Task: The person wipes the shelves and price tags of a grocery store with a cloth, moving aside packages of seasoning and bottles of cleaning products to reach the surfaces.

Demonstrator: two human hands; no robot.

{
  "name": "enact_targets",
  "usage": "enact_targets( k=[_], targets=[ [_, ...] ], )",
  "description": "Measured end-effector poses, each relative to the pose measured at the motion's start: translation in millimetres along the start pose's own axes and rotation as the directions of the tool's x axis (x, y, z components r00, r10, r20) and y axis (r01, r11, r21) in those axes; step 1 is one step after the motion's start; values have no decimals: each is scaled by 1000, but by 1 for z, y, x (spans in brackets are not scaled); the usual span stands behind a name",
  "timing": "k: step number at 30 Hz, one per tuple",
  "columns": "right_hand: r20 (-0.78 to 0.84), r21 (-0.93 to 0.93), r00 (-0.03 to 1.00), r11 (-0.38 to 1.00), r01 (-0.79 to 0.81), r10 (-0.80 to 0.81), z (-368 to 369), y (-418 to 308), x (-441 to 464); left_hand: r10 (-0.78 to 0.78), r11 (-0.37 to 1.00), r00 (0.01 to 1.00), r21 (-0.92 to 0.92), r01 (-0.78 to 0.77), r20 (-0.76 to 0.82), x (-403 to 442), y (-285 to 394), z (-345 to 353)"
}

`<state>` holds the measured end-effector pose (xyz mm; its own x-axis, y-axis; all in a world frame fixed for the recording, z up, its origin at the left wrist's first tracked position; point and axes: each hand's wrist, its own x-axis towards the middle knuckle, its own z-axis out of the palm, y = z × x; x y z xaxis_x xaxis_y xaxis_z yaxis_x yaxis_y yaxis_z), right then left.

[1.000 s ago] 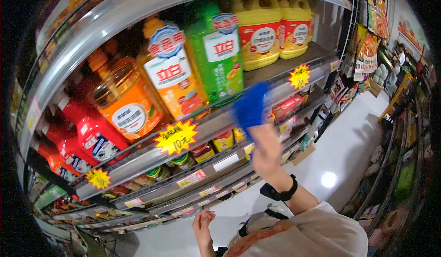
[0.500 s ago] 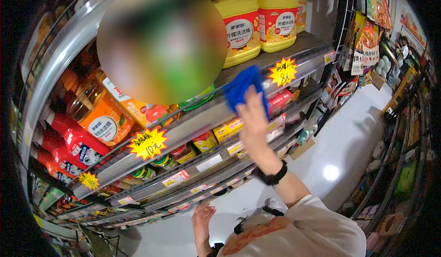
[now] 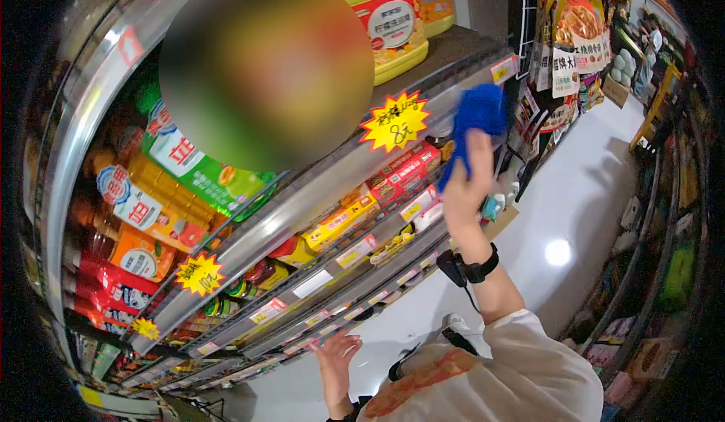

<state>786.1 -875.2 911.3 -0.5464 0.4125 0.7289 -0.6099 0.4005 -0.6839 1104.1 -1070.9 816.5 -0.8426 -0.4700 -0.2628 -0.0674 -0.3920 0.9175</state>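
Note:
My right hand (image 3: 470, 180) presses a blue cloth (image 3: 482, 111) against the front edge of the shelf (image 3: 279, 218), near its right end. The cloth lies under and beyond my fingertips. Left of it, a yellow star price tag (image 3: 394, 122) is fixed to the same edge. My left hand (image 3: 336, 358) hangs low beside the lower shelves, fingers apart and holding nothing. A yellow jug (image 3: 391, 26) stands on the shelf above the tag. A blurred round patch hides part of the shelf's goods.
Orange and green bottles (image 3: 151, 211) stand at the left, with red ones lower down. Boxes and jars (image 3: 340, 222) fill the shelf below. Hanging food packets (image 3: 578, 37) are at the upper right. A pale floor (image 3: 559, 195) runs between the shelves.
My right hand and the cloth have moved right along the shelf edge, past the star tag. The view has shifted right too. My left hand stays low, its fingers more spread.

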Motion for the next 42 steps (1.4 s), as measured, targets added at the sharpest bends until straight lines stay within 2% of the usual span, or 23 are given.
enact_targets(
  k=[1,2,3,5,9,11,12,13,15,19,20,21,23,25,26,27,29,33,37,39,40,41,42],
  targets=[
    [149,111,976,984,141,-157,5,2,2,0,1000,1000,9,0,2,3,0,6],
    [277,125,920,959,254,-279,15,7,-4,-6,999,1000,36,5,28,6,0,12],
    [285,209,814,862,462,-505,27,-1,2,-13,998,999,62,9,53,9,-1,17],
    [379,231,787,873,429,-487,18,-13,10,-10,996,998,91,4,69,15,-3,25],
    [123,74,907,915,396,-403,15,46,41,30,997,997,73,-35,67,24,-6,42],
    [119,-36,954,959,282,-276,9,57,58,8,1000,1000,-21,-7,22,30,-17,46],
    [157,-30,948,958,286,-278,9,55,58,-10,999,999,-45,12,42,32,-20,49],
    [149,37,923,935,353,-355,13,54,57,-28,997,998,-67,32,61,33,-22,52],
    [217,233,842,864,447,-494,15,48,47,-29,999,998,-42,32,64,36,-24,66],
    [237,180,817,850,496,-526,-1,85,79,-17,1000,997,25,15,74,37,-18,91],
    [170,76,877,893,444,-450,-1,101,87,-15,1000,997,25,13,74,38,-20,93],
    [205,12,944,965,262,-259,-7,106,98,-13,1000,997,13,12,72,39,-23,93],
    [101,-44,979,982,181,-176,-10,109,113,-10,1000,997,-4,10,74,43,-33,94],
    [105,-34,937,941,338,-333,-5,107,108,-41,999,997,-9,41,66,45,-39,93],
    [189,54,905,924,378,-381,-6,103,107,-36,999,997,-8,37,70,47,-40,94],
    [193,88,891,912,400,-410,-11,86,110,-36,999,996,-8,37,82,48,-41,95],
    [193,91,876,897,432,-442,-11,117,118,-34,999,995,-5,34,95,51,-41,97],
    [84,-65,982,982,176,-171,-5,129,148,-27,1000,996,15,26,85,51,-38,104],
    [83,-62,950,950,306,-300,3,117,135,-25,999,995,46,21,99,53,-37,110],
    [100,38,962,967,252,-255,-2,130,141,-24,999,995,39,21,95,55,-38,108],
    [31,-10,983,983,181,-180,2,137,148,-32,999,996,33,29,86,54,-39,107],
    [46,46,996,996,77,-80,-1,135,158,-34,999,996,29,32,82,53,-39,108],
    [49,-27,994,995,95,-94,2,128,156,-32,998,997,56,29,68,52,-39,110]
  ],
)
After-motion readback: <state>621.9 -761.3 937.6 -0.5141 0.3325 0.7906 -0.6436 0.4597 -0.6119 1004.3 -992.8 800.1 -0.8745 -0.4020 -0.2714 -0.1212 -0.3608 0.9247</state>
